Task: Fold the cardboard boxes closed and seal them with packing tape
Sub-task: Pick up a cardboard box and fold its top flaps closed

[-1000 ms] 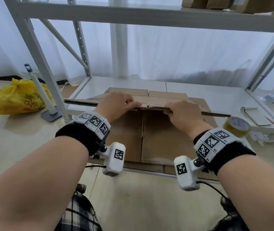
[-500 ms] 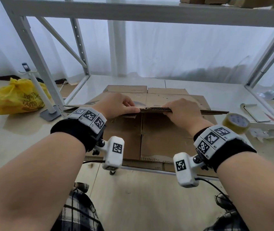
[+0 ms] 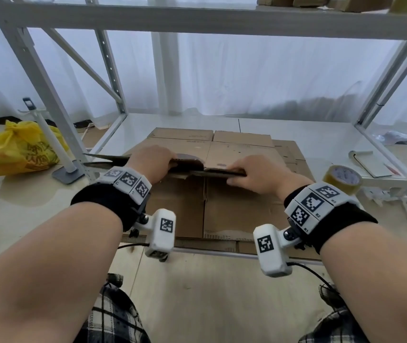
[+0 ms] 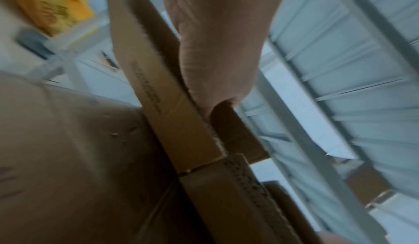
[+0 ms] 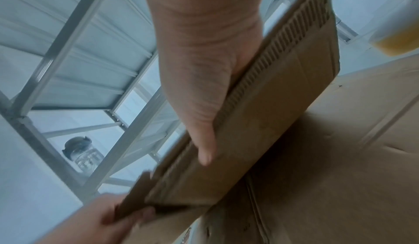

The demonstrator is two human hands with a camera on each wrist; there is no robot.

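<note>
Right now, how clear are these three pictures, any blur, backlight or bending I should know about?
Head view: mostly sharp, shelf posts bowed by the wide lens, bright curtain behind. Left wrist view: motion-smeared, left hand and flattened box soft and dim against the backlight. Right wrist view: right hand fairly clear, cardboard flutes readable, edges blurred.

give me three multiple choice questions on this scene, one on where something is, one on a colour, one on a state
1. Where is the roll of packing tape?
A. on the shelf board right of the right hand
B. inside a box
C. on the floor by the bag

2. What colour is the plastic bag?
A. blue
B. yellow
C. black

3. What is the state of the held cardboard box?
A. taped shut
B. flattened
C. standing open

Key: 1 A, the roll of packing tape sits beyond the right hand. 2 B, the plastic bag is yellow. 3 B, both hands, left hand included, grip the edge of a flattened cardboard box.
</note>
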